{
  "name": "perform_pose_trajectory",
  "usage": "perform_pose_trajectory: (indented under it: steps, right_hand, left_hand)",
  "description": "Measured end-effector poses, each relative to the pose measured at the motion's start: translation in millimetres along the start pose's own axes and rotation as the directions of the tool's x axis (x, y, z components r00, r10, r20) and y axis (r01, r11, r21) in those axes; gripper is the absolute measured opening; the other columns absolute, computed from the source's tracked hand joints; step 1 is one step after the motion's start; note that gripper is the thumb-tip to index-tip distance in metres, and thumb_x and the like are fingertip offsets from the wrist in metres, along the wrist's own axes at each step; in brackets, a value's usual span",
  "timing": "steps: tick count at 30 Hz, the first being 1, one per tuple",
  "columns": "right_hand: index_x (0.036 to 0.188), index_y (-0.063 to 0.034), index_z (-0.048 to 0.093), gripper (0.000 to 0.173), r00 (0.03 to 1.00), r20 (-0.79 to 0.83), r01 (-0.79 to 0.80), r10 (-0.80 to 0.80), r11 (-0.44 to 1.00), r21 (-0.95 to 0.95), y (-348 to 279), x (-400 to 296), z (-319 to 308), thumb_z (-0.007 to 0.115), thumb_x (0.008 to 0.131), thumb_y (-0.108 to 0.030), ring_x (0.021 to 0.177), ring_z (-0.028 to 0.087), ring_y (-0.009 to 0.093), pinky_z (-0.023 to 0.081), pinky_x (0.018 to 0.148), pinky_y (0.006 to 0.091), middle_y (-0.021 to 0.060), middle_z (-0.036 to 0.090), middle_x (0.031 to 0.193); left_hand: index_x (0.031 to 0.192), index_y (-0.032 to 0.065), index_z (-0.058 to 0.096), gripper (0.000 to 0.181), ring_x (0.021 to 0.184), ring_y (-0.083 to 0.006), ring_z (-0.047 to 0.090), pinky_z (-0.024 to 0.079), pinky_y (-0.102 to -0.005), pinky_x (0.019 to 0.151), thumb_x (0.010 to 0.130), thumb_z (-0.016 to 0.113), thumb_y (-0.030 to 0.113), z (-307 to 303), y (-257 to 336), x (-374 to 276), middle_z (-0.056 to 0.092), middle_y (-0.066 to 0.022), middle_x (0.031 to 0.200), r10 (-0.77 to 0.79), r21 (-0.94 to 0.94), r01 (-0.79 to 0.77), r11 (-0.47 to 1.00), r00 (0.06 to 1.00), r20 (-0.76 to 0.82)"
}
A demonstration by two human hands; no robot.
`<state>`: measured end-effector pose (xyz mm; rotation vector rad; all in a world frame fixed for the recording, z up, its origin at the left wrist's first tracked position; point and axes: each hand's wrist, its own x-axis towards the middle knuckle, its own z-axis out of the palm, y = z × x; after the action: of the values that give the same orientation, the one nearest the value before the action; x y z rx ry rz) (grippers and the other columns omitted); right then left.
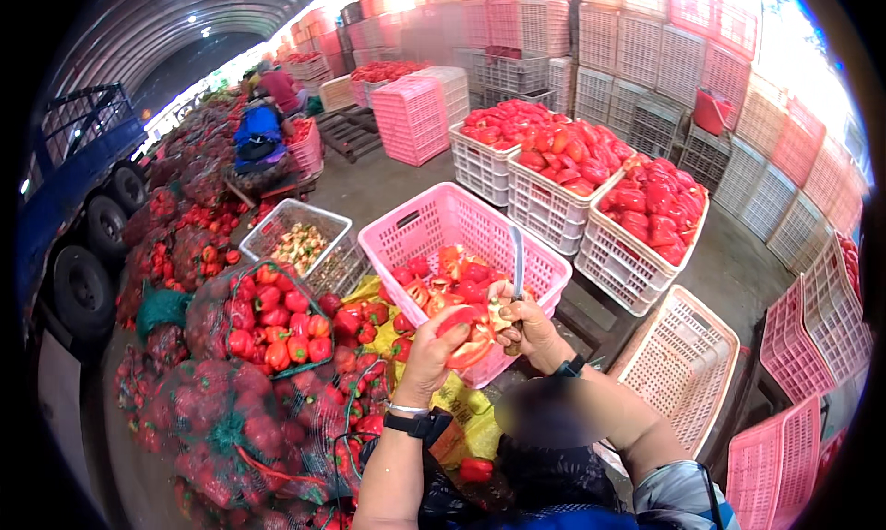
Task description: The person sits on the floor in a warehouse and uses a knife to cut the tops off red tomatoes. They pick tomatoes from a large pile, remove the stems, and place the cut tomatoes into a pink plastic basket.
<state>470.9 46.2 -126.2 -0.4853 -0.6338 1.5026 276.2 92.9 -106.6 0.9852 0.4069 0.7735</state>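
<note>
My left hand (430, 353) grips a red bell pepper (472, 346) that is cut open, its pale inner flesh facing my other hand. In my right hand (529, 322) is a knife (518, 257), blade pointing up and away from me. The same hand pinches a pale pepper core (497, 315) between thumb and fingers, close beside the cut pepper. Both hands are over the near side of a pink plastic crate (443, 205). Inside that crate lie cut red peppers (450, 281).
Mesh sacks of red peppers (228, 419) crowd the left. A white crate (325, 218) holds pepper scraps. Full white crates (547, 212) stand beyond, an empty-looking beige crate (682, 371) at right. A truck (76, 184) and a seated person (259, 132) are farther back.
</note>
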Motion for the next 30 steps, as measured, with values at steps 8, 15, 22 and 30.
perform_pose_trajectory:
  steps: [8,15,22,30]
  right_hand:
    - [0.108,-0.0103,0.055,0.018,0.576,-0.346,0.672,-0.741,0.670,-0.315,-84.9,-7.5,57.3,0.056,0.090,-0.005,0.044,0.043,0.006,0.032,0.036,0.0217,-0.0021,0.049,0.062]
    - [0.102,-0.0064,0.067,0.014,0.254,0.293,0.510,-0.921,-0.130,-0.850,-140.6,60.7,124.7,0.061,0.097,-0.018,0.052,0.044,0.009,0.033,0.044,0.0265,-0.0012,0.049,0.065]
    - [0.120,-0.0010,0.068,0.036,0.830,0.270,0.401,-0.487,0.187,-0.897,9.0,118.9,84.3,0.069,0.086,-0.011,0.066,0.056,0.009,0.047,0.060,0.0296,0.0038,0.060,0.070]
    - [0.109,0.0046,0.067,0.022,0.927,-0.322,-0.133,-0.191,0.635,-0.761,51.0,40.9,-44.1,0.067,0.088,-0.003,0.047,0.053,0.006,0.041,0.042,0.0220,0.0037,0.067,0.074]
  left_hand:
    - [0.133,0.0102,0.054,0.040,0.119,-0.0227,0.060,0.044,-0.0555,0.106,0.098,0.067,0.026,-43.6,-35.6,41.8,0.062,-0.0080,0.129,0.203,-0.468,-0.408,0.784,0.881,-0.428]
    - [0.156,0.0109,0.026,0.076,0.117,-0.0155,0.053,0.033,-0.0604,0.108,0.095,0.068,0.023,-38.6,-42.8,47.5,0.050,-0.0006,0.136,0.136,-0.227,-0.288,0.930,0.847,-0.515]
    - [0.095,0.0038,0.066,0.010,0.076,-0.0266,0.069,0.059,-0.0447,0.073,0.092,0.065,0.013,-126.6,39.4,-8.7,0.070,-0.0124,0.083,0.198,-0.307,-0.414,0.857,0.815,-0.544]
    - [0.102,0.0025,0.063,0.010,0.076,-0.0178,0.068,0.057,-0.0300,0.065,0.094,0.061,0.008,-216.6,48.5,-34.5,0.069,-0.0079,0.088,0.330,0.130,-0.349,0.928,0.610,-0.721]
